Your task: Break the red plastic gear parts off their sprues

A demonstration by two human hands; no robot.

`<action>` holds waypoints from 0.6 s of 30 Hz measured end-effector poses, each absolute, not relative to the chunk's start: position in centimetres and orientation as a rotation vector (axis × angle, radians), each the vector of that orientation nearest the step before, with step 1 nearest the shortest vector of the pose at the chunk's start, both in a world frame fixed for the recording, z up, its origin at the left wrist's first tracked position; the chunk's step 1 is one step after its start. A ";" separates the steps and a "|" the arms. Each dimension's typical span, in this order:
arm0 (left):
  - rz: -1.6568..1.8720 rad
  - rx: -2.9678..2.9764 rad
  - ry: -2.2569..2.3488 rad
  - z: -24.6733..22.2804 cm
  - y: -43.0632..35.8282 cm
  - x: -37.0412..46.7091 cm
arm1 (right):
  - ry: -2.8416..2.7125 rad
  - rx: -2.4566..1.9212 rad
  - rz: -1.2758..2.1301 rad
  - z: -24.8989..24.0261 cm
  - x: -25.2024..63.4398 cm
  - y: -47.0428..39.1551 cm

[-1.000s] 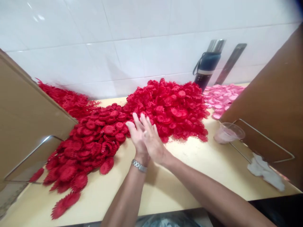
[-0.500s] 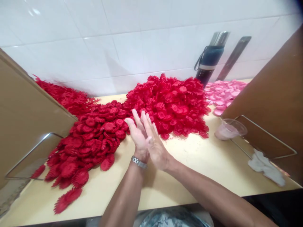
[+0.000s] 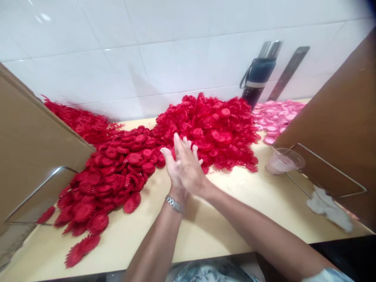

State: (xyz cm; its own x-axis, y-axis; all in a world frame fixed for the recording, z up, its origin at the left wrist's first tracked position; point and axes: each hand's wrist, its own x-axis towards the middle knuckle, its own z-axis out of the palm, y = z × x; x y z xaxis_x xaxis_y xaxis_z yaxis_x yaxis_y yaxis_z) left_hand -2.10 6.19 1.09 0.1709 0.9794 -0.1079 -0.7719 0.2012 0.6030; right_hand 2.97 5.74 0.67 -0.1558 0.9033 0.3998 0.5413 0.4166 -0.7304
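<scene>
My left hand [image 3: 172, 170] and my right hand [image 3: 189, 168] are pressed palm to palm above the table, fingers stretched out. The right hand lies over the left and covers much of it; the left thumb sticks out to the side. Whatever may lie between the palms is hidden. Just beyond the fingertips rises a big heap of loose bright red fringed flower pieces [image 3: 211, 129]. To the left of my hands spreads a pile of darker red scalloped round pieces [image 3: 100, 180], some stacked or overlapping.
Brown boards [image 3: 35, 129] flank the table [image 3: 235, 211], with wire loops at their feet. Flat red cut-outs [image 3: 79, 121] lie back left, pink pieces [image 3: 276, 117] back right. A dark blue bottle [image 3: 260, 76], a clear plastic cup [image 3: 280, 161] and a crumpled white cloth [image 3: 329, 207] are at right.
My right hand has slid over the left, now covering more of it, and the fingers are angled more across each other. The piles look the same.
</scene>
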 end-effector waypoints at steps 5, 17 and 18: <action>1.371 0.555 0.437 1.9 5.5 -0.8 | -1.696 -1.192 0.500 1.6 3.9 8.9; 1.330 0.528 0.431 1.9 5.6 -1.1 | -1.754 -1.178 0.412 1.6 3.8 9.0; 1.332 0.520 0.408 2.1 5.5 -1.1 | -1.736 -1.178 0.427 1.7 3.8 9.1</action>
